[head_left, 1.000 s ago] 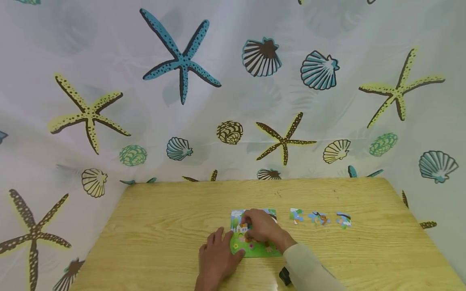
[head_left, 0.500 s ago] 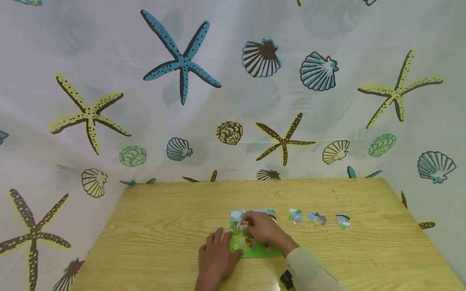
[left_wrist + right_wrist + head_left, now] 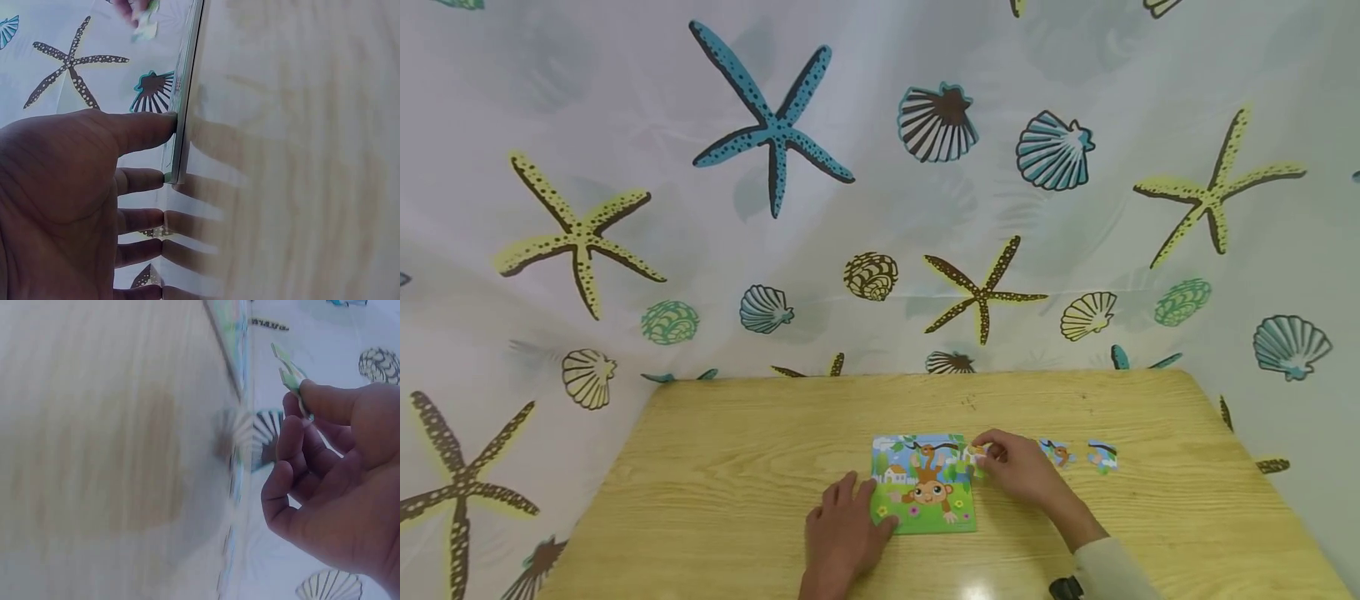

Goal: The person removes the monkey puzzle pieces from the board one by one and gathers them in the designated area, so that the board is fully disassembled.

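A colourful puzzle board with a monkey picture lies flat on the wooden table. My left hand rests flat on the table beside it, fingers straight. In the left wrist view its thumb touches the puzzle board's edge. My right hand is just right of the board's top right corner and pinches a small puzzle piece between thumb and fingers. The right wrist view shows that puzzle piece held off the table near the puzzle board's edge.
Two loose puzzle pieces lie in a row to the right of my right hand. A curtain with starfish and shells hangs behind and around the table. The table's right edge is near the pieces.
My right hand left the board, moved right and took up the nearest loose piece; the monkey picture is now uncovered. The left hand stayed in place.
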Demonstrator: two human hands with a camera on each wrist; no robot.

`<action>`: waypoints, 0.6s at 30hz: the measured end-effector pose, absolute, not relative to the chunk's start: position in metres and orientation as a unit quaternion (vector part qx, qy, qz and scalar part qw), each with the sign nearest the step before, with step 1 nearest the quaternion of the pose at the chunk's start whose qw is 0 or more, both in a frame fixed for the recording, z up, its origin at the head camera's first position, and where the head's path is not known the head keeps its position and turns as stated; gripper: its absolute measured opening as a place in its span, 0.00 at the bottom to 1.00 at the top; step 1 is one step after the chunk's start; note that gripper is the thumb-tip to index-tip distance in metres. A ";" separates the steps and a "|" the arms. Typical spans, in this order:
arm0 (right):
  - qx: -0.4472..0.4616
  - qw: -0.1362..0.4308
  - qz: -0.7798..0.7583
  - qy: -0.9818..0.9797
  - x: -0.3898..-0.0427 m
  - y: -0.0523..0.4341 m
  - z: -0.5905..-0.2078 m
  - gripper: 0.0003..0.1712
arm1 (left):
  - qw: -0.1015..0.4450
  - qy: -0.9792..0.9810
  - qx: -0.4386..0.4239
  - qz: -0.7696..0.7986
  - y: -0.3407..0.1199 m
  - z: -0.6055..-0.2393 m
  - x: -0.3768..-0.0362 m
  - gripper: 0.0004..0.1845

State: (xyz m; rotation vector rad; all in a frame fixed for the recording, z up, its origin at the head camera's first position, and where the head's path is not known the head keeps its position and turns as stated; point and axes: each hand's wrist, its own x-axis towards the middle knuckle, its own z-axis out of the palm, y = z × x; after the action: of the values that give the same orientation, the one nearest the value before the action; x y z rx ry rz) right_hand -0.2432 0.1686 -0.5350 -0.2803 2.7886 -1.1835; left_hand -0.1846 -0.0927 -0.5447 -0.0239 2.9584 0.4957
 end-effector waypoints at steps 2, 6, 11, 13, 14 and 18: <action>-0.074 0.059 -0.376 0.922 -0.239 0.182 -0.536 0.12 | 0.065 0.984 -0.007 0.167 -0.092 -0.545 -0.184 0.35; -0.061 0.072 -0.354 0.930 -0.232 0.200 -0.543 0.12 | 0.059 0.984 -0.006 0.168 -0.093 -0.546 -0.183 0.35; -0.067 0.067 -0.338 0.936 -0.227 0.209 -0.546 0.12 | 0.065 0.982 -0.009 0.177 -0.093 -0.548 -0.184 0.34; -0.077 0.058 -0.326 0.940 -0.226 0.211 -0.548 0.11 | 0.066 0.982 -0.009 0.179 -0.093 -0.548 -0.184 0.34; -0.082 0.052 -0.320 0.942 -0.226 0.211 -0.548 0.10 | 0.067 0.981 -0.009 0.179 -0.093 -0.548 -0.185 0.34; -0.090 0.039 -0.306 0.947 -0.227 0.211 -0.550 0.08 | 0.066 0.982 -0.007 0.177 -0.094 -0.549 -0.185 0.35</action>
State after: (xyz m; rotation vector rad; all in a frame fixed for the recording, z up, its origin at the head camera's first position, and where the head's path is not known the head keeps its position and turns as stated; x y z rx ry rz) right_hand -0.2266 0.2110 -0.5497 -0.2758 2.9028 -0.9389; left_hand -0.1854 -0.0937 -0.5486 -0.0206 2.9619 0.5332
